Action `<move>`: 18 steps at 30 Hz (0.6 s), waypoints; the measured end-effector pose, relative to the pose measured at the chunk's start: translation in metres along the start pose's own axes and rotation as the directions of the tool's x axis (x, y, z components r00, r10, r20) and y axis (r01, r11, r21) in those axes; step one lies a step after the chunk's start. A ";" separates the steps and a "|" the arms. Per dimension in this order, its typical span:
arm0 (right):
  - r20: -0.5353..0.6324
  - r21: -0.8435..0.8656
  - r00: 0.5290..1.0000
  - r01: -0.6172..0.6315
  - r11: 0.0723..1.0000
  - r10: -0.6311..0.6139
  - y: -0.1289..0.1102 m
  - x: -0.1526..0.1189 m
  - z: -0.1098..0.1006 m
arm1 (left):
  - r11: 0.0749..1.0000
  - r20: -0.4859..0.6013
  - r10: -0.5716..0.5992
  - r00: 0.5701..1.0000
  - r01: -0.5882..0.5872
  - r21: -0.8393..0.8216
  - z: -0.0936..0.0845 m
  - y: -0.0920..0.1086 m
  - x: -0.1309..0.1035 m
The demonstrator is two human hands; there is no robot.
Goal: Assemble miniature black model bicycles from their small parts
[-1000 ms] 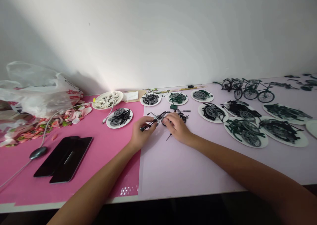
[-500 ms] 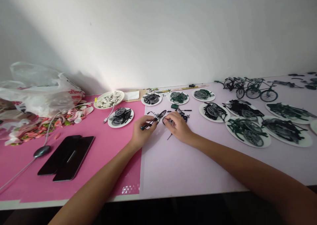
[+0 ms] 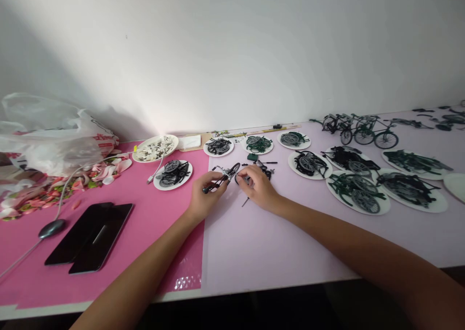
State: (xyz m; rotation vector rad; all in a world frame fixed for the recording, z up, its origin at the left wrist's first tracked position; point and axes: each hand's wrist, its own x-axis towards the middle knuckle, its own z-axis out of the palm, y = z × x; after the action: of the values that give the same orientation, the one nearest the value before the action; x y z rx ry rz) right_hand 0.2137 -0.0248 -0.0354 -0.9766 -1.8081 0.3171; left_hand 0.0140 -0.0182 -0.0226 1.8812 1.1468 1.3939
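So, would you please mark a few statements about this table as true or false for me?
1. The left hand holds a small bicycle. True.
2. The two phones lie on the lilac side. False: they lie on the pink side.
3. A plastic bag sits beside pink and white petals. True.
4. The upright bicycles stand on the pink side. False: they stand on the lilac side, at the back right.
5. A dark green block lies just beyond the right hand. True.
6. The dish of white pieces is to the right of both hands. False: it is to their left, farther back.
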 end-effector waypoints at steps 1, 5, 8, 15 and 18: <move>-0.003 -0.011 1.000 0.015 1.000 -0.015 0.000 0.000 0.000 | 1.000 0.005 -0.002 1.000 0.002 0.001 0.000 0.000 0.000; -0.012 -0.036 0.999 0.047 0.998 -0.048 -0.001 0.001 -0.001 | 1.000 0.015 0.000 1.000 0.000 -0.013 0.000 0.002 0.000; -0.014 -0.029 0.998 0.054 0.998 -0.054 -0.001 0.001 -0.001 | 1.000 0.021 -0.006 1.000 0.006 -0.021 0.000 0.002 0.000; 0.027 -0.020 0.998 0.051 0.998 -0.051 -0.001 0.001 -0.003 | 1.000 0.073 -0.020 0.997 0.020 -0.005 -0.001 0.003 0.000; 0.051 -0.011 0.997 0.050 0.999 -0.049 -0.002 0.001 -0.004 | 1.000 0.065 -0.017 0.998 0.018 -0.009 -0.001 0.004 -0.001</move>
State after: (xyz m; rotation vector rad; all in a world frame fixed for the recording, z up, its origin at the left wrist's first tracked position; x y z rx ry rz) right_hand 0.2162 -0.0258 -0.0317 -0.9384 -1.8796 0.3025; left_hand 0.0144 -0.0206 -0.0197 1.8915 1.1208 1.3172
